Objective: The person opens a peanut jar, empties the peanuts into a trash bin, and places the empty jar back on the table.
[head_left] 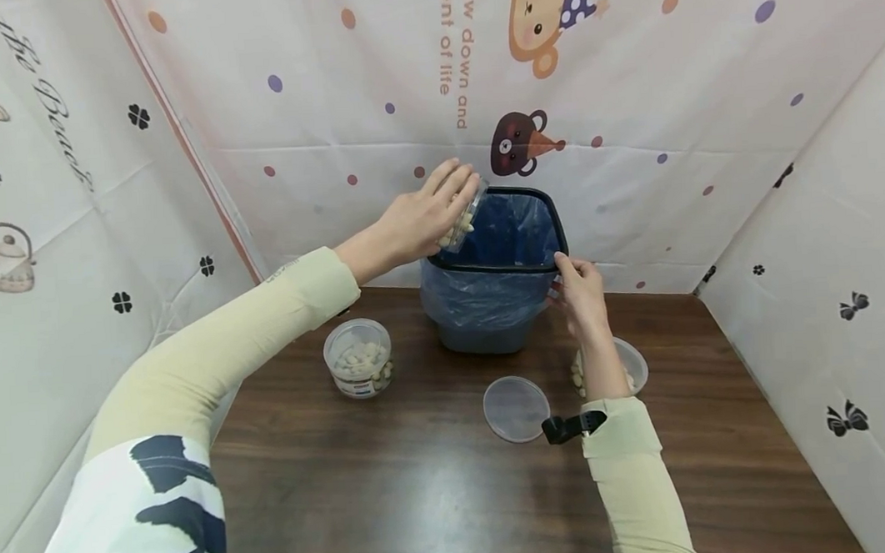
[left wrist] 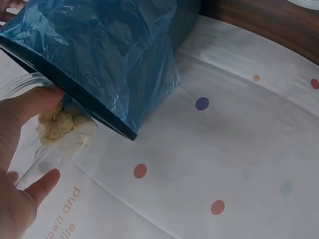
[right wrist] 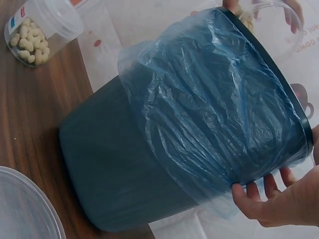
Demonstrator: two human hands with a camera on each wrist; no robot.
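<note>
My left hand grips a clear plastic jar, tipped on its side at the left rim of a blue-grey trash bin. Pale beige, roundish pieces lie inside the jar; their exact kind is unclear. A thin blue bag lines the bin and folds down over its outside. On the bin's right side my right hand holds the black rim, thumb on top and fingers against the bag. The bottom of the bin's inside is hidden.
A tub of cashews stands on the brown wooden table, left of the bin. A round clear lid lies in front. Another tub of pale pieces sits partly behind the right forearm. Printed white sheets hang behind and beside the table.
</note>
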